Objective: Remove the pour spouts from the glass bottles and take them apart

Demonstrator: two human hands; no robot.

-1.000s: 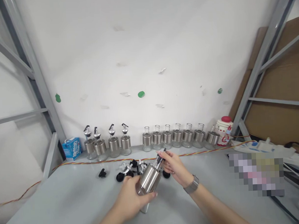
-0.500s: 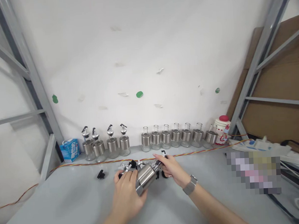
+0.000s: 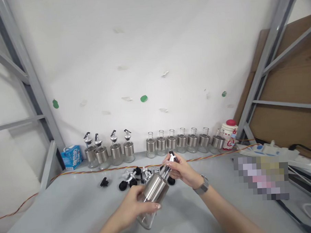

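Note:
A glass oil bottle (image 3: pixel 156 188) with a brushed-metal sleeve is held tilted above the table, its neck pointing up and to the right. My left hand (image 3: pixel 135 203) is wrapped round its lower body, thumb across the front. At the neck, my right hand (image 3: pixel 182 170) closes its fingers on a pour spout (image 3: pixel 172 157) with a black flip lever; the spout sits at the bottle's mouth. How deep it is seated is hidden by the fingers. Behind the bottle lies a pile of loose spouts (image 3: pixel 131 176) with black stoppers. One black piece (image 3: pixel 104 182) lies apart on the left.
Along the wall stand several bottles with spouts (image 3: pixel 116 152) at left and several open-necked bottles (image 3: pixel 182 142) at right. A blue carton (image 3: pixel 71 157) is at far left, a white jar with a red lid (image 3: pixel 229 134) at right. A twisted red-yellow wire (image 3: pixel 96 170) crosses the grey table (image 3: pixel 71 206).
The bottle has swung steeper and its glass base shows now. My left hand has shifted from over its lower end to round its side. My right hand stays at the spout, its fingers regripped.

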